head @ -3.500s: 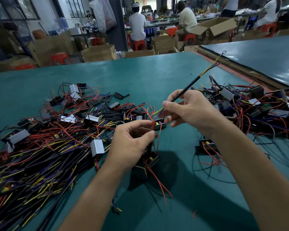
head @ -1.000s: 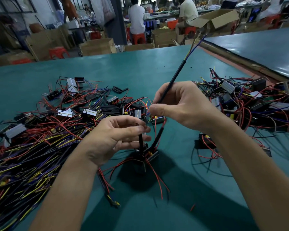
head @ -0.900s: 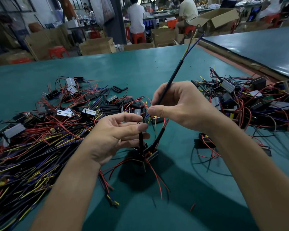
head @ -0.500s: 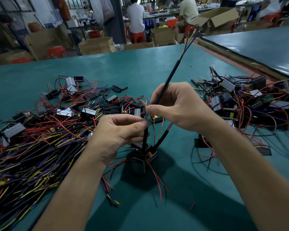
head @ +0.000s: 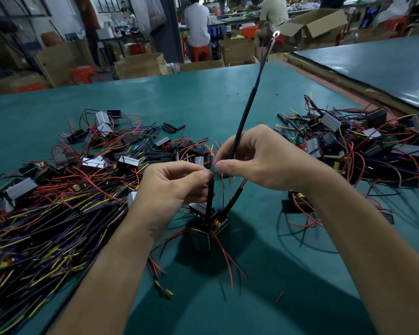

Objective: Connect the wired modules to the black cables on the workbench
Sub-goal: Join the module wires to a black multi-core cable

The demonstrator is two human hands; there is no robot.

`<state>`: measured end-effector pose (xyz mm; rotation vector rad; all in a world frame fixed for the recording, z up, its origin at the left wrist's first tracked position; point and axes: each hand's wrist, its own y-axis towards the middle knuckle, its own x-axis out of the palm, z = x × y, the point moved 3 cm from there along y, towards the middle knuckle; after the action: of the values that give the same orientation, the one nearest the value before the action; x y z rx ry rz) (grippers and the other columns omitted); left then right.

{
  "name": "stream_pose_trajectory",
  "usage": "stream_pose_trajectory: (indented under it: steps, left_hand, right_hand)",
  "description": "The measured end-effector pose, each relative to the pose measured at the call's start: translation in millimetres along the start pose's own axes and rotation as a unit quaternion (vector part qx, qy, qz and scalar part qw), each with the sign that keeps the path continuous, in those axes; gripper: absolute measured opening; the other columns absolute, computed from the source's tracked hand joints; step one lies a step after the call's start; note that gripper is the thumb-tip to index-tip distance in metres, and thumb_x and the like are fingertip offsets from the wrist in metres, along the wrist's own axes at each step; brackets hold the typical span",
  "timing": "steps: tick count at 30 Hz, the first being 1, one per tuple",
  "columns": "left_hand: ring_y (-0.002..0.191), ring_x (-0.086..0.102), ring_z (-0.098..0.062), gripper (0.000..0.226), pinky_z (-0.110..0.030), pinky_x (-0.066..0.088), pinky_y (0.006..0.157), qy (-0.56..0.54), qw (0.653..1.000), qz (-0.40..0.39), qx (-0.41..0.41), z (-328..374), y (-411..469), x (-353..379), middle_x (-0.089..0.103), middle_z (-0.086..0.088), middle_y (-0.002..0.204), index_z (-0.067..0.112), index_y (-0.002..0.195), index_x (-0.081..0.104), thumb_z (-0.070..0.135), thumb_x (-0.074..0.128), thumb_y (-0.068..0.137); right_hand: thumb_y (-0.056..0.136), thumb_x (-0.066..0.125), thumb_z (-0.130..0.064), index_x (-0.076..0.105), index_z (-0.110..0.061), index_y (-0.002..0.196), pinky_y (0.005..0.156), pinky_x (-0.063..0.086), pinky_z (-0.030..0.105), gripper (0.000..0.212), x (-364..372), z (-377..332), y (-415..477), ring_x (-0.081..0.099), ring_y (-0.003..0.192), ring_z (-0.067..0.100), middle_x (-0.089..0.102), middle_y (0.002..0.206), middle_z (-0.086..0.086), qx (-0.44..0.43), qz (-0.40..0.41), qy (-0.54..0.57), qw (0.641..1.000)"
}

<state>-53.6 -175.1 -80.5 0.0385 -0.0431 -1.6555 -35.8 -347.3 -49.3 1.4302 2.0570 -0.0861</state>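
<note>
My right hand [head: 259,160] grips a long black cable [head: 243,122] that rises steeply up and away, ending in purple and yellow wires with a ring terminal. My left hand [head: 172,187] pinches a short black sleeved lead [head: 209,197] near its top, fingertips meeting those of the right hand. Both black leads run down to a small black wired module [head: 215,220] with red wires, hanging just above the green bench [head: 203,93]. The joint between the fingertips is hidden.
A heap of black cables with yellow and purple ends [head: 34,233] and silver-capped modules [head: 20,191] lies on the left. Another tangle of modules with red wires [head: 363,146] fills the right. Loose black sleeves [head: 172,128] lie beyond my hands. People sit at benches far behind.
The right hand has tilted the long cable more upright. The left hand has risen along the short lead until its fingertips meet the right hand's.
</note>
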Motion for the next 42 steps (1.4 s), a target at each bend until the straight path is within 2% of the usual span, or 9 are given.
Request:
stream_pose_trajectory:
  steps: [4,8,13,18,23,30,33,36,42]
  left_hand:
    - [0.052,0.066,-0.017,0.019,-0.026,0.058,0.054,0.015,0.999,0.004,0.033,1.9,-0.2,0.2,0.070,-0.012,0.063,0.010,0.066,0.075,0.000,0.069,0.080]
    - [0.053,0.064,-0.016,0.013,-0.027,0.058,0.055,0.025,0.999,0.000,0.041,0.1,-0.1,0.8,0.070,-0.013,0.065,0.008,0.072,0.075,-0.001,0.070,0.080]
    - [0.052,0.062,-0.016,0.010,-0.027,0.056,0.056,0.045,0.998,-0.005,0.050,-1.6,1.0,0.5,0.068,-0.014,0.063,0.008,0.071,0.075,0.001,0.073,0.079]
    - [0.049,0.061,-0.014,0.010,-0.026,0.055,0.053,0.091,0.991,-0.004,0.099,0.4,0.5,1.0,0.066,-0.006,0.058,0.006,0.072,0.073,0.004,0.072,0.082]
    - [0.047,0.060,-0.009,0.014,-0.020,0.050,0.050,0.130,0.981,0.002,0.145,3.4,-1.3,2.2,0.065,0.000,0.055,0.007,0.073,0.073,0.000,0.069,0.085]
    - [0.047,0.058,-0.011,0.015,-0.022,0.050,0.051,0.115,0.981,0.004,0.155,4.7,-1.5,1.6,0.063,-0.002,0.055,0.005,0.072,0.072,-0.001,0.068,0.085]
    - [0.047,0.059,-0.011,0.018,-0.022,0.051,0.051,0.094,0.985,-0.004,0.142,3.4,-0.5,0.7,0.064,-0.002,0.055,0.009,0.070,0.072,-0.001,0.068,0.085]
    - [0.049,0.059,-0.010,0.015,-0.022,0.052,0.052,0.105,0.983,-0.023,0.147,4.1,-0.9,0.6,0.065,0.000,0.056,0.008,0.073,0.073,0.001,0.068,0.085]
    - [0.051,0.060,-0.011,0.020,-0.024,0.053,0.054,0.079,0.989,-0.039,0.121,4.2,-1.3,1.4,0.065,0.000,0.058,0.012,0.072,0.072,0.000,0.066,0.086]
  right_hand:
    - [0.091,0.068,-0.014,0.072,-0.009,0.084,0.076,0.054,0.051,0.009,1.2,1.2,0.7,0.064,0.078,0.039,0.070,0.085,0.023,0.007,-0.018,-0.005,1.000]
    - [0.093,0.065,-0.015,0.069,-0.014,0.079,0.075,0.052,0.044,0.015,3.9,2.3,1.1,0.059,0.070,0.021,0.070,0.083,0.021,0.016,-0.032,-0.008,0.999]
    - [0.095,0.062,-0.020,0.066,-0.012,0.078,0.060,0.042,0.022,0.019,6.7,6.3,2.6,0.048,0.060,0.005,0.059,0.065,-0.005,0.040,-0.031,-0.012,0.999]
    - [0.095,0.062,-0.022,0.068,-0.010,0.080,0.065,0.047,0.041,0.020,10.0,5.7,4.5,0.050,0.065,0.013,0.064,0.072,0.018,0.032,-0.027,-0.019,0.999]
    - [0.089,0.070,-0.015,0.069,-0.012,0.081,0.062,0.046,0.021,0.008,10.4,4.9,1.7,0.056,0.063,0.004,0.067,0.070,-0.003,0.023,-0.044,0.009,0.999]
    - [0.088,0.067,-0.016,0.065,-0.019,0.077,0.061,0.044,0.024,0.012,10.7,10.1,1.6,0.052,0.060,0.006,0.063,0.066,-0.010,0.054,-0.051,-0.015,0.997]
    - [0.082,0.064,-0.021,0.062,-0.018,0.076,0.063,0.041,0.033,0.007,11.7,8.1,0.9,0.048,0.062,0.012,0.058,0.065,-0.005,0.061,-0.054,-0.002,0.997]
    - [0.086,0.061,-0.034,0.065,-0.012,0.074,0.061,0.039,0.037,0.025,12.1,1.7,0.6,0.048,0.063,0.014,0.058,0.065,-0.001,0.053,-0.050,0.013,0.997]
    - [0.091,0.061,-0.012,0.066,-0.006,0.073,0.065,0.044,0.034,0.020,9.7,2.4,2.1,0.054,0.063,0.016,0.065,0.067,0.012,0.049,-0.009,0.029,0.998]
